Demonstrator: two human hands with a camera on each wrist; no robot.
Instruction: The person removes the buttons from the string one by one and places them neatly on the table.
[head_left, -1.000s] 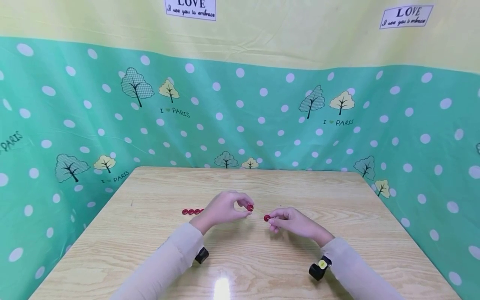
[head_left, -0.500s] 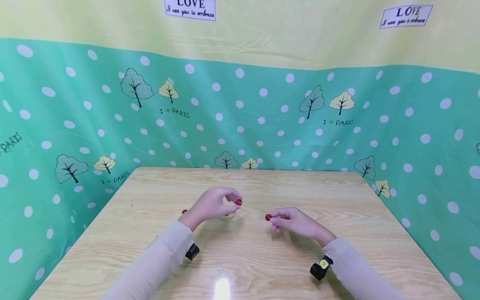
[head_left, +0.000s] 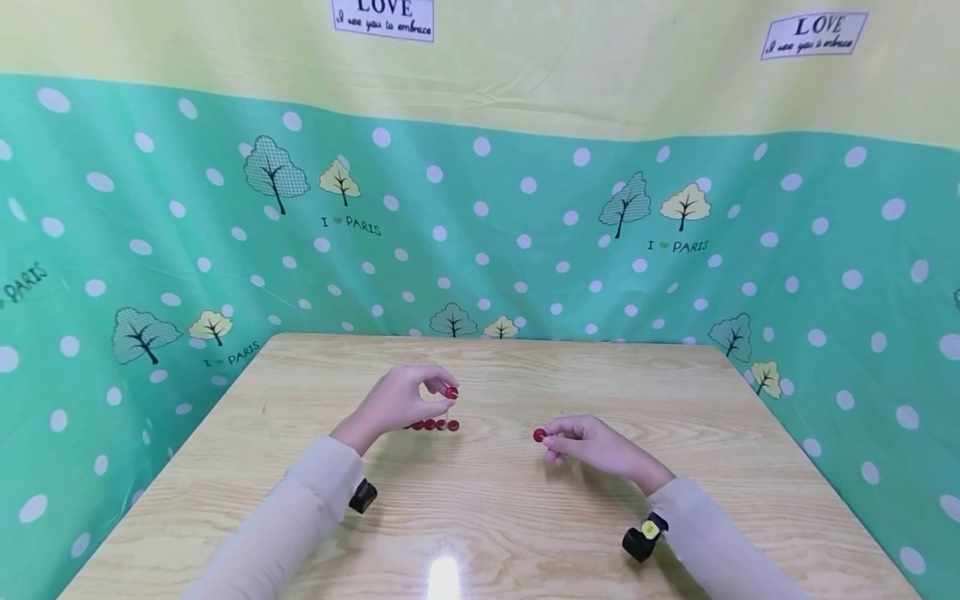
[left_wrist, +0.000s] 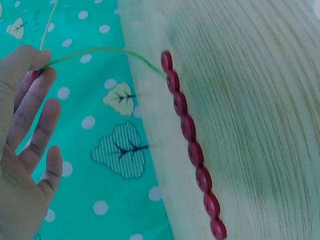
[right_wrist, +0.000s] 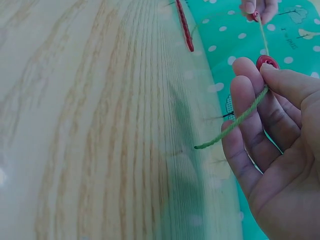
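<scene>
My left hand [head_left: 400, 400] is raised above the table and pinches a red button [head_left: 452, 392] between thumb and fingertips. Below it a row of several red buttons [left_wrist: 188, 127] lies on the wood, standing edge to edge. From that row a thin green string [left_wrist: 105, 49] arcs up to the left fingertips. My right hand [head_left: 592, 446], farther right, holds another red button [right_wrist: 267, 61] between thumb and fingers. The string passes through this button, and its loose green tail [right_wrist: 232, 126] hangs across the right fingers. A stretch of string runs between both hands.
The light wooden table [head_left: 487, 517] reaches back to a green dotted curtain [head_left: 480, 233]. Black wrist cameras [head_left: 641, 542] sit under both sleeves. A bright light reflection [head_left: 444, 575] shows near the front edge.
My left hand has moved left and away with its button, widening the gap between the hands. More of the button row shows beneath it than half a second ago. My right hand barely shifts.
</scene>
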